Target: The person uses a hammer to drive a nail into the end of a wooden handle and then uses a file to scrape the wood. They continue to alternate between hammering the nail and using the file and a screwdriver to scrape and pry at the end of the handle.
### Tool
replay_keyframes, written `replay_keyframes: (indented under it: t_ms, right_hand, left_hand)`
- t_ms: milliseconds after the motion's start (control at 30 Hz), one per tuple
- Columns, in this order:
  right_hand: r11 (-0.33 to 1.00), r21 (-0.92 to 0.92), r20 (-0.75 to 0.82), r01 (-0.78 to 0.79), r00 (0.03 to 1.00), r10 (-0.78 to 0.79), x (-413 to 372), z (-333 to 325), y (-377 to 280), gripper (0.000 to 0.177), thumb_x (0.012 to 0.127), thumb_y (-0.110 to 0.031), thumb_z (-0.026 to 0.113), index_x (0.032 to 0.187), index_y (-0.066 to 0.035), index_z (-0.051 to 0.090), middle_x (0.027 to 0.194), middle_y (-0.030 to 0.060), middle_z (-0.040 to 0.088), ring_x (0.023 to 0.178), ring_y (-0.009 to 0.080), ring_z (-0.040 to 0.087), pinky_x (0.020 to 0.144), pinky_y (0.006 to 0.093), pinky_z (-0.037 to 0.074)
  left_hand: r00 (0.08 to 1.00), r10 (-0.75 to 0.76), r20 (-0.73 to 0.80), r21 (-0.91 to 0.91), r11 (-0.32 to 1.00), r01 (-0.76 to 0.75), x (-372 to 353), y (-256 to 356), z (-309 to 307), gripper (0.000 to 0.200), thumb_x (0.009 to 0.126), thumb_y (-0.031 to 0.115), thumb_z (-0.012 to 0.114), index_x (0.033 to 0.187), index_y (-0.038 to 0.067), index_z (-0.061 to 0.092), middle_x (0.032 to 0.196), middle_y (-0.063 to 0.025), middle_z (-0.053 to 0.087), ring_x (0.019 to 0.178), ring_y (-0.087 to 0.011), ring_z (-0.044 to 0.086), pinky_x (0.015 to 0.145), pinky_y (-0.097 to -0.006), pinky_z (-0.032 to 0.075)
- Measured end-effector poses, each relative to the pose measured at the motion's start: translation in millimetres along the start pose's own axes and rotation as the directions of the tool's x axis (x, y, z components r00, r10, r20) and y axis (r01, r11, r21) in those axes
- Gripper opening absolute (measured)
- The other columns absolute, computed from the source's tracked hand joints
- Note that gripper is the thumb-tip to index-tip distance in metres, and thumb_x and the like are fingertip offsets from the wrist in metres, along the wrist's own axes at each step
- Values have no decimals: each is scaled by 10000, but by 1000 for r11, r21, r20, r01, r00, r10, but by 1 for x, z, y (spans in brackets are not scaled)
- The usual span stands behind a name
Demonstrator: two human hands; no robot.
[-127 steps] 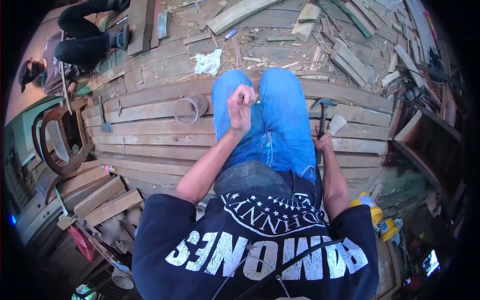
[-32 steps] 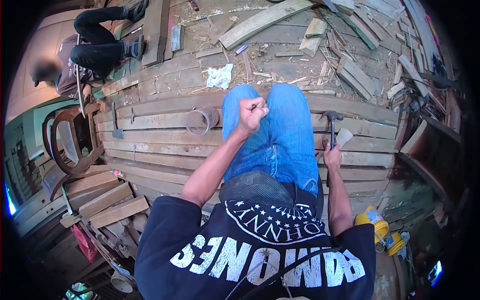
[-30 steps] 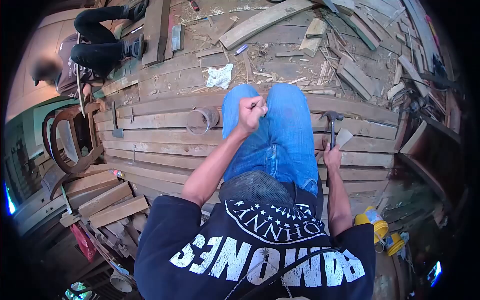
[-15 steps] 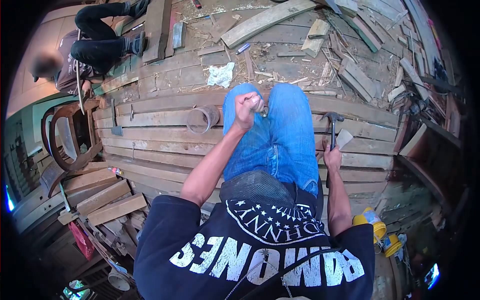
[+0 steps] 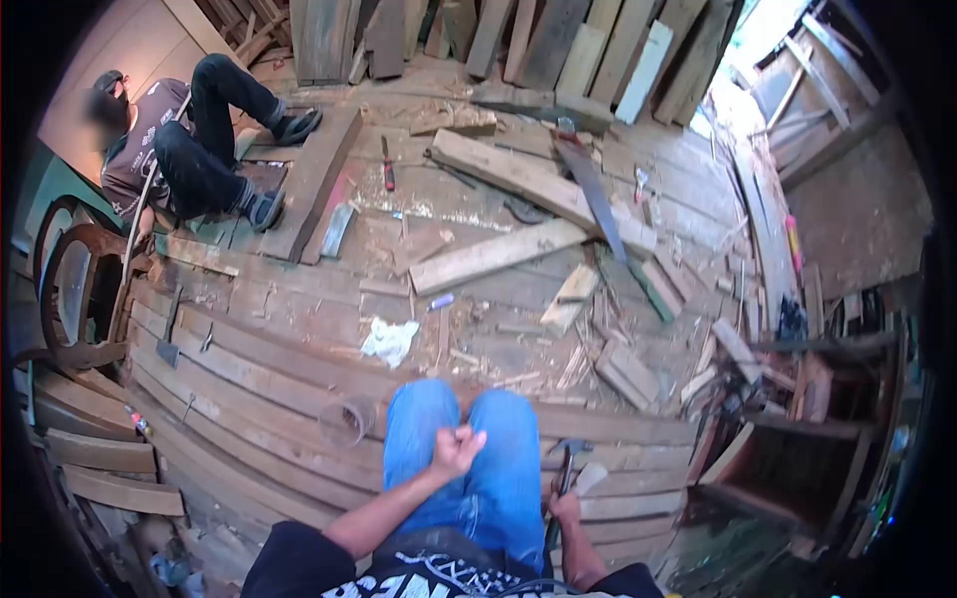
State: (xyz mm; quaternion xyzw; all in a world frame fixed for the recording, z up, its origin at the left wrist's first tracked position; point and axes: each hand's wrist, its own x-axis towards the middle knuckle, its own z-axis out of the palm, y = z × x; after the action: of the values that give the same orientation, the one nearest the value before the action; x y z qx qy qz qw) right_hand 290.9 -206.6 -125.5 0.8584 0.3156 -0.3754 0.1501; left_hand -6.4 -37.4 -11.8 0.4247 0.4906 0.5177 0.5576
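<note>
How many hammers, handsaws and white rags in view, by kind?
hammer, in the right hand: 1
handsaw: 1
white rag: 1
Total: 3

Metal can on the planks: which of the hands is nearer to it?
Left. The left hand is fisted over the lap, just right of the metal can; the right hand is beyond the far leg, gripping the hammer.
</note>
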Motion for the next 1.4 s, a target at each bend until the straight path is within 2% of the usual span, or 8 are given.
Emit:
replay_keyframes:
  t_ms: [233,400,467,633,800,933,1167,1400]
  right_hand:
    - [969,-245,141,-18,989,53,26,-58,-91,524,833,-427,627,1111,17,629,1107,221,641,1046,322,627,892,400,499]
    - [780,333,-145,530,846,-513,-19,-118,-217,401,859,-401,638,970,-16,652,852,135,696,783,239,681,727,347,530]
    - [595,494,-155,634,738,-657,-48,-123,-249,360,887,-371,625,981,-24,651,854,100,694,778,164,660,717,304,524]
    - [529,750,112,397,712,-693,-91,-90,-259,305,914,-303,623,1037,-25,646,871,68,686,815,110,635,752,271,512]
    - [398,764,-6,507,623,-782,-113,-115,-250,296,908,-306,629,1027,-38,663,885,68,694,825,123,649,759,279,515]
    - [239,403,-221,884,347,-911,-141,-122,-227,274,888,-315,646,992,-65,692,910,69,704,843,160,672,766,298,520]
    - [92,-83,-428,992,48,-902,-190,-119,-207,157,820,-210,674,904,-80,696,853,96,678,804,285,653,686,352,520]
    - [229,-126,-593,965,111,-797,-185,-87,-173,157,822,-212,651,901,-85,699,834,120,679,754,308,658,661,394,521]
  left_hand:
    - [993,-65,96,161,986,49,-1,14,-5,485,835,104,646,515,89,282,482,14,262,459,-58,255,414,-293,223]
    - [947,187,261,262,931,-256,2,15,-6,481,811,126,683,493,57,329,428,-56,313,347,-166,323,369,-337,261]
    - [991,-8,134,267,963,-28,2,4,-5,404,775,127,684,497,47,403,426,-80,391,352,-224,431,369,-354,324]
    - [982,114,152,175,974,-140,-13,-26,4,376,813,277,639,585,33,464,514,-120,436,473,-241,427,461,-395,351]
    - [953,127,275,182,966,-181,-7,4,6,302,803,262,633,660,21,521,530,-80,477,477,-181,434,465,-355,367]
    - [901,347,260,297,859,-417,-7,-3,-1,290,739,171,658,543,45,486,471,-113,470,413,-242,510,414,-368,397]
    - [879,379,291,406,782,-472,-34,-10,-9,117,672,157,646,730,56,641,583,-148,595,533,-295,628,519,-371,505]
    - [784,334,523,484,641,-596,-26,-3,-20,325,682,287,743,879,47,645,837,-141,654,798,-264,665,704,-364,541]
